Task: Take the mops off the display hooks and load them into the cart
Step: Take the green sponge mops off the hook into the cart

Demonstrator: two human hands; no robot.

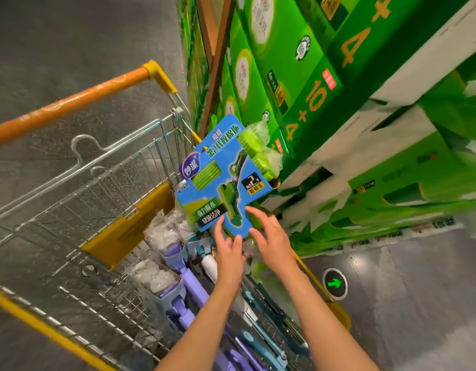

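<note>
Mop (221, 175), glossy cardboard-packed, perhaps touched by both spread hands.

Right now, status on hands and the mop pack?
Both hands open: left hand and right hand at the lower edge of the blue mop pack, fingers straight. Pack upright over the cart, purple mops already inside. Nothing blocking.

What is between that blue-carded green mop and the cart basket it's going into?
Nothing visible blocks it. The green mop is already over the cart, with both hands, left and right, at its card's lower edge. Purple mops already lie inside, so it would rest on or beside them.
</note>
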